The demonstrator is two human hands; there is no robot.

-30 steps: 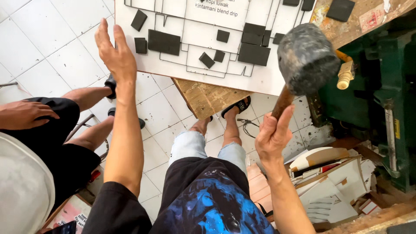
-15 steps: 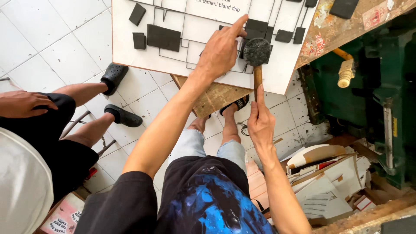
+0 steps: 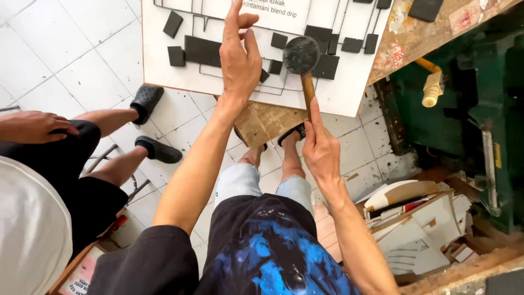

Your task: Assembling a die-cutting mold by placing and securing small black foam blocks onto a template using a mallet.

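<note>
The mallet (image 3: 301,54) head rests on the white board (image 3: 349,93) at twelve o'clock, its handle clenched in the right hand (image 3: 321,150). The left hand (image 3: 240,60) lies flat at nine o'clock of it; a glancing blow could catch those fingers or shift the black pads (image 3: 203,50).
</note>
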